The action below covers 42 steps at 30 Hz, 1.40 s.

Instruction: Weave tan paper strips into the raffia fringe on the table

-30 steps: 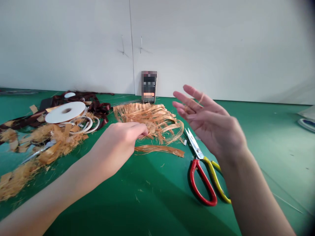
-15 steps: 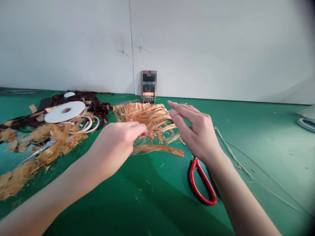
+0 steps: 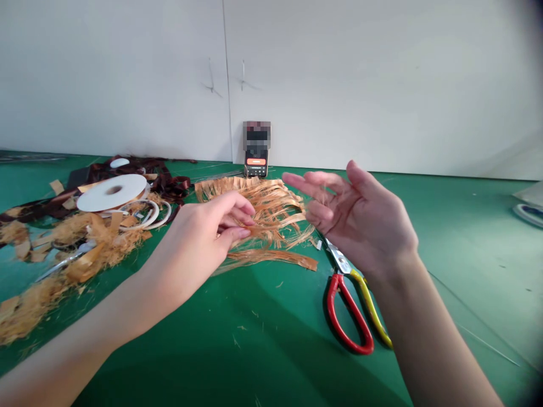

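Note:
My left hand [image 3: 203, 237] is closed in a pinch, thumb against fingertips, on a frayed tan ribbon strip [image 3: 275, 226] that runs out to the right. Turned palm up, my right hand [image 3: 356, 209] has its fingers apart; a few fine threads seem to cling to them. Behind and between the hands lies a row of fringed tan ribbon pieces [image 3: 241, 189]. One more tan strip [image 3: 292, 259] rests on the green table in front of them. Scissors with one red and one yellow handle [image 3: 350, 316] lie under my right wrist, blades partly hidden.
At left sits a heap of tan ribbon scraps [image 3: 106, 249] with a white spool [image 3: 112, 193], white rings [image 3: 156, 215] and dark brown ribbon [image 3: 169, 183]. A phone [image 3: 257, 150] leans on the white wall [image 3: 360, 85]. Thin wire [image 3: 487, 343] lies at right.
My right hand has rolled from palm down to palm up, moving slightly right and uncovering the scissors' blades and yellow handle. My left hand has turned, showing its thumb and the pinched strip.

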Each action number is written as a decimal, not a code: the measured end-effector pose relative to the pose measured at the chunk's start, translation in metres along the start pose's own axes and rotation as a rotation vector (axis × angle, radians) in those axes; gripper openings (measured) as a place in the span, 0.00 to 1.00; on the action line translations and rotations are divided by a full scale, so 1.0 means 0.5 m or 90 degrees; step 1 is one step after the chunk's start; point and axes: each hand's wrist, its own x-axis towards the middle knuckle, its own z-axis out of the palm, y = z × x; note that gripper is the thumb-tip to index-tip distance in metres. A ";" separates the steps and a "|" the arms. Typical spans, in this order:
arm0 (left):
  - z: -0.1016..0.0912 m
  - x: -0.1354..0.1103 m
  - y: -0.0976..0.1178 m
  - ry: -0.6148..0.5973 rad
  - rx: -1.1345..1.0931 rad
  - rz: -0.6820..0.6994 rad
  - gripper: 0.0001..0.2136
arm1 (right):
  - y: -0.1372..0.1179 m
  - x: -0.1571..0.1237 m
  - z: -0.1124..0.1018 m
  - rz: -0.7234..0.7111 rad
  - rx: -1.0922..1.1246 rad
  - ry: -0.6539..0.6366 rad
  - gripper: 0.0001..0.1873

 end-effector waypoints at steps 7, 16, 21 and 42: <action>-0.005 0.001 0.000 0.052 -0.063 -0.041 0.05 | -0.007 -0.008 0.009 -0.007 -0.091 0.024 0.14; -0.006 0.002 0.001 0.073 -0.087 -0.054 0.05 | -0.005 -0.013 0.010 0.028 -0.383 -0.001 0.18; 0.002 0.002 -0.006 0.057 -0.031 0.017 0.06 | -0.022 -0.013 -0.011 0.000 -0.035 -0.098 0.20; 0.009 0.002 -0.002 -0.110 0.005 0.019 0.09 | 0.006 0.009 -0.002 -0.078 -0.047 0.076 0.27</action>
